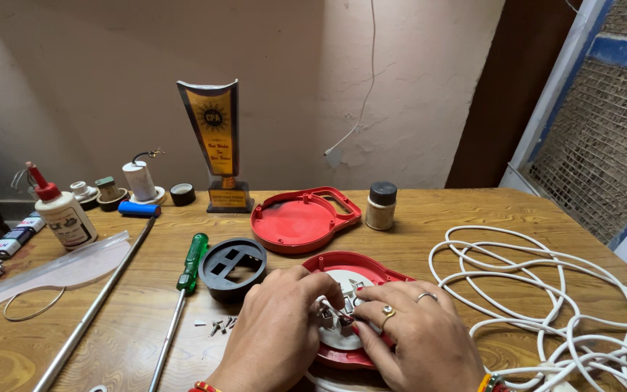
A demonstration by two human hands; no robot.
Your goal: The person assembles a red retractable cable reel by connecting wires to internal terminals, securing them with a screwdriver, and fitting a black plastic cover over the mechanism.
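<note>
both hands pinch small metal parts on the white plate inside the red housing (pixel 342 348): left hand (pixel 281 330) curled shut, right hand (pixel 411 337) gripping alongside. steady the housing and work gently. fingers hide the contacts; loose screws (pixel 219 325) lie at 9 o'clock, white cable (pixel 546 305) at 3 o'clock

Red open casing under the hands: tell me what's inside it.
Inside the red casing sits a white disc with small metal parts. The left hand and right hand cover most of it, hiding the rest.
</note>
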